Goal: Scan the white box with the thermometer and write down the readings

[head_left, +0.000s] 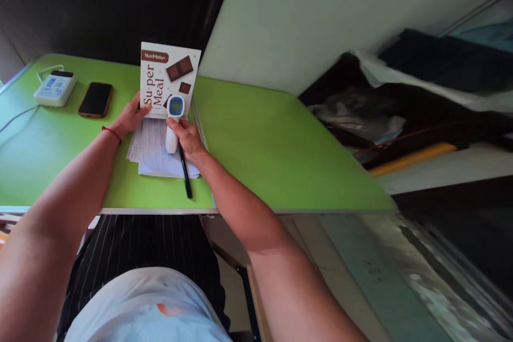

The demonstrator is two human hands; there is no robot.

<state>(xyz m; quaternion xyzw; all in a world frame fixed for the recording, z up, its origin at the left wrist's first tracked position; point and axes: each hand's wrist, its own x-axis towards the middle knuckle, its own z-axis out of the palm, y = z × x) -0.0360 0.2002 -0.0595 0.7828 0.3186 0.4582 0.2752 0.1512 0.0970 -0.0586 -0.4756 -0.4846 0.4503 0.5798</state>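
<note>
My left hand [134,114] grips the lower left edge of a white box [160,72] printed "NutriMotion Su-per Meal" with brown chocolate pieces. The box stands upright, its printed front facing me. In my right hand [189,139] is a white handheld infrared thermometer [172,141] with a blue-rimmed screen, held upright in front of the box's lower right part. Any reading on the screen is too small to make out. Beneath both hands lie sheets of paper [154,152] covered in writing. A black pen [186,176] rests partly on them, its upper end hidden by my right hand.
A phone [95,100] lies on the green table [276,144] to the left. Beside it is a white device [56,89] with a cable. The table's front edge is close to my body. Dark shelving with bags [356,115] stands to the right.
</note>
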